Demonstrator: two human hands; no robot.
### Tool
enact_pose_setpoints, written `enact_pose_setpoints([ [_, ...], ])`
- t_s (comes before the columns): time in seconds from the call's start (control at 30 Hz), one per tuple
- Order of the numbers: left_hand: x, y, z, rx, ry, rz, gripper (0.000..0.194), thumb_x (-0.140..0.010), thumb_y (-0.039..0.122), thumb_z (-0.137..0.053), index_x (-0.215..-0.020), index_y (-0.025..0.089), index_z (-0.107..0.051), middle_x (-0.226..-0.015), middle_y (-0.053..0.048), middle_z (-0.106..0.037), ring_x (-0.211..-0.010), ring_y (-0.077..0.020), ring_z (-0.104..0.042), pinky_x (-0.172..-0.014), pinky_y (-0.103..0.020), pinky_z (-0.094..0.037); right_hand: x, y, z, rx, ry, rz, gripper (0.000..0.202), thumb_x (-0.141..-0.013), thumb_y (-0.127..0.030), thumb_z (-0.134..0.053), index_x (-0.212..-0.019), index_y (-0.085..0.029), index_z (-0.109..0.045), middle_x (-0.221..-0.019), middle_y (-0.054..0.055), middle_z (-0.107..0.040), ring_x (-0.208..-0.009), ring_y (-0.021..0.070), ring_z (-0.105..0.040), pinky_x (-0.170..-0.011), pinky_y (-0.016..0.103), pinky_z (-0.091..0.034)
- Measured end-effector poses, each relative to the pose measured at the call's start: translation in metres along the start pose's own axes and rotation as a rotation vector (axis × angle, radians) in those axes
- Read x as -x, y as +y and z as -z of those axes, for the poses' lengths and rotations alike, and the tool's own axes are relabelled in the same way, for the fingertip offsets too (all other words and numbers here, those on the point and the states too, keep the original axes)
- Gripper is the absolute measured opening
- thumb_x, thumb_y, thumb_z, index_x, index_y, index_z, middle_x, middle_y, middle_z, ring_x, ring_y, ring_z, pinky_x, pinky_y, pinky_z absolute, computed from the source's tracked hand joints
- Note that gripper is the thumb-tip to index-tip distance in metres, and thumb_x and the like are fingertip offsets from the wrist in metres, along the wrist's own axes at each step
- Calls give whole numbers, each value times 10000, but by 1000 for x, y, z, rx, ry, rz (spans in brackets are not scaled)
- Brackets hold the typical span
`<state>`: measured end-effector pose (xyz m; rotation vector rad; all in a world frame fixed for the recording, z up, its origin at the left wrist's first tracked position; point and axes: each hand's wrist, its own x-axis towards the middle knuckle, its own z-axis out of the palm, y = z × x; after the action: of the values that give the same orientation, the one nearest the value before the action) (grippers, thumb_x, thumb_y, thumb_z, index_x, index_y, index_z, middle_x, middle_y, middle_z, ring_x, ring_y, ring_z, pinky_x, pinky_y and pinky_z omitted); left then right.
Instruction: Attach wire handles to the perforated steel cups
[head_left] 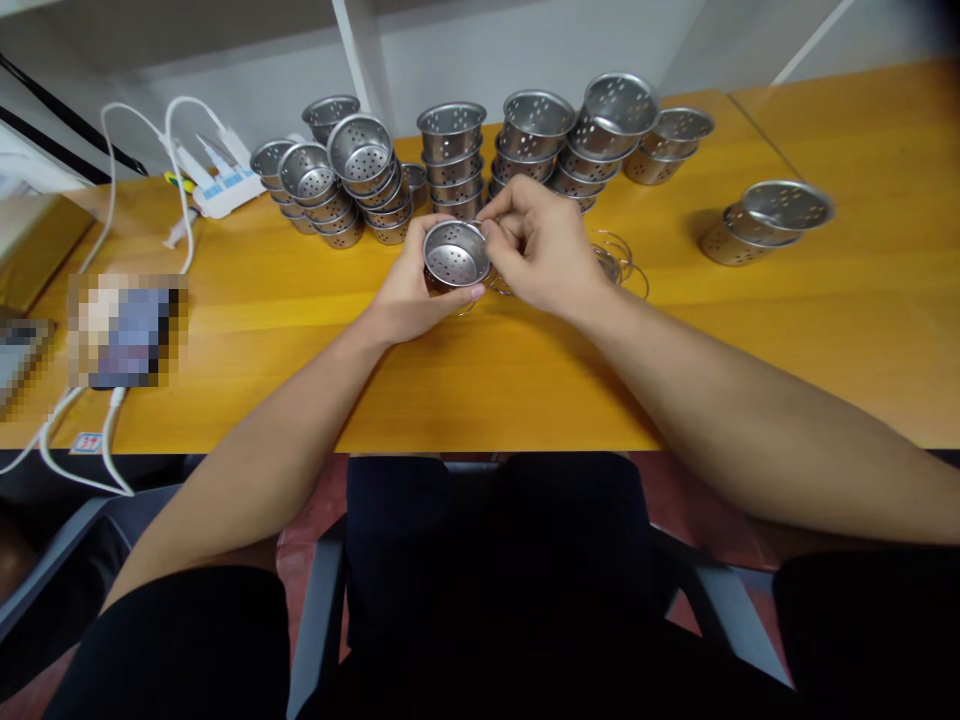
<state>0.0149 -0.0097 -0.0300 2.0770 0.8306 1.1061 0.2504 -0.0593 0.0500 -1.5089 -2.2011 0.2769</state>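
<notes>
My left hand (409, 295) is wrapped round the side of a small perforated metal cup (456, 255), its open top tilted toward me. At the cup's right rim my right hand (540, 240) has thumb and forefinger pinched together. What sits between those fingertips is too small to make out. Thin wire rings (619, 262) lie on the table just right of my right hand, and a bit of similar wire shows below the cup.
Stacks of perforated cups (452, 150) line the back of the yellow table (480, 390). Two nested cups (750, 225) lean at the right. On the left are a white power strip (225, 190), a blurred-out phone (131, 335) and white cables.
</notes>
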Motion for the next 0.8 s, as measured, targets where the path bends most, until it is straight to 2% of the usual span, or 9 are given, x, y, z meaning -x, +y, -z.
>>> enact_pose_setpoints([
  [0.1, 0, 0, 0, -5, -18, -10, 999, -964, 754, -924, -1698, 330, -395, -1620, -139, -622, -1528, -370, -720, -1291, -584, -640, 1, -2, 2, 25, -8, 31, 716, -1191, -799, -554, -1702, -299, -579, -1142, 137, -809, -1012, 402, -750, -958, 547, -622],
  [0.2, 0, -5, 0, -8, -47, -67, 1007, -982, 836, -862, -1707, 347, -364, -1635, -135, -604, -1527, -356, -713, -1288, -561, -639, 0, 0, -1, 0, -5, 54, 669, -1192, -783, -575, -1647, -294, -613, -1109, 126, -799, -982, 382, -744, -922, 512, -626],
  [0.27, -1, -11, 0, -3, -49, -117, 1024, -981, 881, -836, -1698, 336, -350, -1633, -138, -594, -1514, -350, -712, -1283, -558, -634, -4, 5, -9, -114, 67, 87, 539, -1213, -736, -572, -1514, -301, -673, -990, 94, -768, -896, 351, -724, -873, 496, -630],
  [0.33, -2, -18, 0, 1, -50, -158, 1038, -988, 906, -817, -1691, 315, -333, -1629, -147, -587, -1491, -341, -719, -1271, -556, -633, -8, 13, -19, -298, 206, 138, 411, -1224, -699, -588, -1302, -311, -699, -814, 40, -670, -766, 311, -666, -813, 483, -631],
  [0.47, -4, -26, -1, 47, -47, -221, 1003, -1021, 902, -790, -1684, 313, -322, -1618, -151, -583, -1479, -331, -723, -1256, -541, -641, -15, 23, -33, -524, 311, 237, 397, -1169, -701, -743, -1094, -323, -646, -689, -24, -513, -631, 254, -549, -717, 447, -610],
  [0.67, -4, -25, -3, 64, -49, -240, 1020, -998, 913, -806, -1683, 325, -332, -1592, -150, -597, -1444, -337, -746, -1230, -551, -655, -15, 20, -33, -542, 322, 233, 362, -1164, -647, -780, -1076, -327, -635, -659, -44, -463, -594, 237, -497, -694, 437, -596],
  [0.8, -4, -20, -2, 12, -34, -201, 1145, -886, 920, -927, -1666, 309, -354, -1597, -164, -615, -1442, -364, -747, -1246, -573, -646, -15, 18, -36, -550, 336, 233, 286, -1178, -580, -787, -1140, -321, -671, -671, -44, -451, -608, 239, -532, -720, 435, -617],
])
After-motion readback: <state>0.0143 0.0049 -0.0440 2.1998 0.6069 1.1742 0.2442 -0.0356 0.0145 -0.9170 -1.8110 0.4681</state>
